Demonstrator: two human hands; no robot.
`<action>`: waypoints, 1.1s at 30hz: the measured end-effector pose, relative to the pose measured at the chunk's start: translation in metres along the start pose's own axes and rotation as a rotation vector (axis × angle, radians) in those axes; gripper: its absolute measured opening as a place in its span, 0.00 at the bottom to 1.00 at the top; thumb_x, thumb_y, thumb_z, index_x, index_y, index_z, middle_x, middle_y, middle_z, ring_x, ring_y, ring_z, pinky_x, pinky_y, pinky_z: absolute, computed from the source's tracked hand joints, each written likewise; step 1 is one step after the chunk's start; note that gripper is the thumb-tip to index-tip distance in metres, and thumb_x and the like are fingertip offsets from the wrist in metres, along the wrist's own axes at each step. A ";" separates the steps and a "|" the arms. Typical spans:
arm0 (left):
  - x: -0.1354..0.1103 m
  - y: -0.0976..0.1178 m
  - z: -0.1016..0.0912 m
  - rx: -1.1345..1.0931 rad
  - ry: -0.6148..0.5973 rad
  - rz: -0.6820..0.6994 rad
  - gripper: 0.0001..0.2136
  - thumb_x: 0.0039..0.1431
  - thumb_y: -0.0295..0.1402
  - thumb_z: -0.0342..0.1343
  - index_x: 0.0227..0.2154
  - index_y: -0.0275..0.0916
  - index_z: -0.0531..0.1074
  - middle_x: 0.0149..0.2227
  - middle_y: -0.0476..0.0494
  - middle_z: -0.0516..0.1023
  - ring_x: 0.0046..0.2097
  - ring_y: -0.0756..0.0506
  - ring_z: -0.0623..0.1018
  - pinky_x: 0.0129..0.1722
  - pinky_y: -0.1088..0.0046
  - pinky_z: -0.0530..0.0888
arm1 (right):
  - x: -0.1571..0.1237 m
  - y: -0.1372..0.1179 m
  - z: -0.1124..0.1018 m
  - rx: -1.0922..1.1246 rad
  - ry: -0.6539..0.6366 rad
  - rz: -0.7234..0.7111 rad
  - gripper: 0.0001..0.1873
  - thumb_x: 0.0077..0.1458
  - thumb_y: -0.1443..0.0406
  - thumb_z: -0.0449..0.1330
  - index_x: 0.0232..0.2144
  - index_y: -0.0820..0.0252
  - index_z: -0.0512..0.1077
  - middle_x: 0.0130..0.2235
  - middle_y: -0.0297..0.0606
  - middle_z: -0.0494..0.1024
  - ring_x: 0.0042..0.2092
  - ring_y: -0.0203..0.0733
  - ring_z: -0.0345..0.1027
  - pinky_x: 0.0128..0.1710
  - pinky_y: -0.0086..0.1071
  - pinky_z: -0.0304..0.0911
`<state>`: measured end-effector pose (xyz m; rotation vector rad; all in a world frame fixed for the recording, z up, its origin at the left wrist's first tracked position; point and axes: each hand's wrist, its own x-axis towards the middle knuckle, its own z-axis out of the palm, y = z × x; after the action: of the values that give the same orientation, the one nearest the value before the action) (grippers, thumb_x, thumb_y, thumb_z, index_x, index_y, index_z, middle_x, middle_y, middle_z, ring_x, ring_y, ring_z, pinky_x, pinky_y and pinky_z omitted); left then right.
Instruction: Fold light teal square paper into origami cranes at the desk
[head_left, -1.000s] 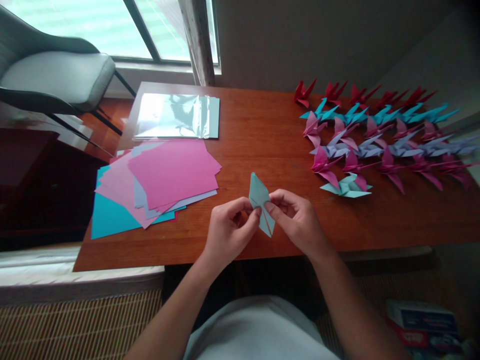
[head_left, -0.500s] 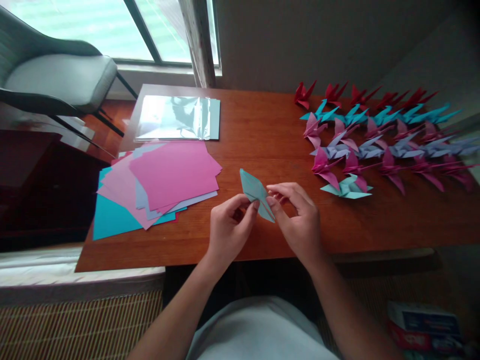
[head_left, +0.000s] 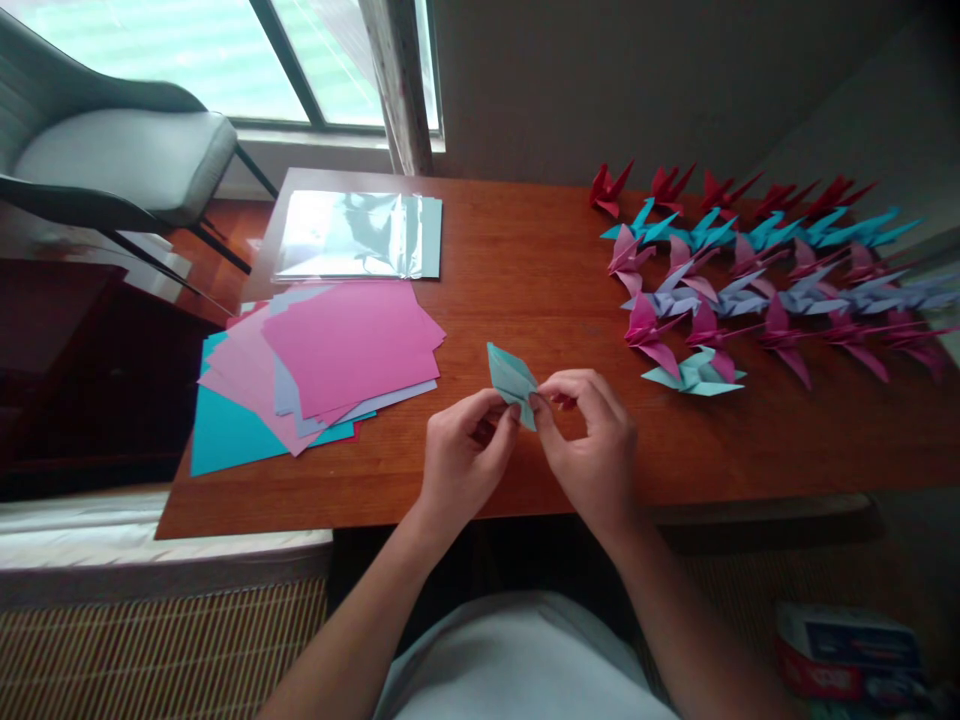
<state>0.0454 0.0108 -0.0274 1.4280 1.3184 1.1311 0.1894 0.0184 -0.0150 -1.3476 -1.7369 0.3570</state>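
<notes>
A folded piece of pale green origami paper [head_left: 511, 372] is held above the table's front part, between both hands. My left hand [head_left: 471, 440] pinches its lower left side with thumb and forefinger. On the right, my right hand [head_left: 589, 425] grips the other edge between thumb and fingertips. The fingers hide part of the folds. To the right of my hands rests a finished pale green paper crane [head_left: 697, 373], nearest of the cranes on the table.
Rows of paper cranes in red, blue, pink, lavender and magenta [head_left: 784, 335] fill the right side of the wooden table [head_left: 517, 250]. Fanned coloured paper sheets [head_left: 352, 345] lie at left, with a shiny plastic packet of paper [head_left: 345, 235] behind. A chair [head_left: 127, 150] stands beyond the left edge.
My right hand's thumb and fingers have come closer to my left, covering more of the paper's lower right part. The paper's lower point, visible before, is now mostly hidden.
</notes>
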 end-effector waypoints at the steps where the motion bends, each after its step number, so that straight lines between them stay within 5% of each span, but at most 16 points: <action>1: 0.000 0.000 0.000 0.003 0.003 0.009 0.07 0.63 0.33 0.57 0.34 0.38 0.77 0.29 0.46 0.80 0.28 0.49 0.76 0.30 0.76 0.73 | -0.001 -0.001 0.001 -0.015 0.000 -0.016 0.05 0.62 0.70 0.59 0.36 0.53 0.70 0.36 0.39 0.77 0.41 0.44 0.72 0.42 0.40 0.69; 8: -0.002 0.002 0.003 0.077 0.079 0.046 0.05 0.62 0.29 0.57 0.33 0.37 0.78 0.28 0.48 0.81 0.26 0.52 0.75 0.26 0.80 0.70 | -0.005 -0.004 0.006 -0.127 0.018 -0.140 0.08 0.62 0.72 0.57 0.39 0.53 0.69 0.37 0.40 0.77 0.41 0.45 0.73 0.43 0.40 0.69; 16: -0.002 0.001 0.001 0.029 0.065 0.057 0.07 0.63 0.28 0.55 0.38 0.37 0.79 0.35 0.44 0.83 0.32 0.49 0.80 0.32 0.78 0.76 | -0.006 -0.003 0.006 -0.120 0.009 -0.201 0.09 0.61 0.73 0.59 0.41 0.53 0.71 0.37 0.40 0.79 0.42 0.45 0.74 0.45 0.40 0.69; 33: -0.003 0.003 -0.001 0.049 0.035 0.127 0.10 0.61 0.25 0.54 0.41 0.37 0.78 0.34 0.44 0.83 0.31 0.49 0.80 0.32 0.77 0.74 | 0.000 0.000 -0.002 0.011 -0.073 -0.114 0.04 0.62 0.69 0.61 0.38 0.53 0.73 0.38 0.39 0.77 0.41 0.42 0.74 0.43 0.37 0.72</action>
<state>0.0455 0.0072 -0.0243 1.5517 1.3031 1.2190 0.1908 0.0182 -0.0141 -1.2346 -1.8604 0.3547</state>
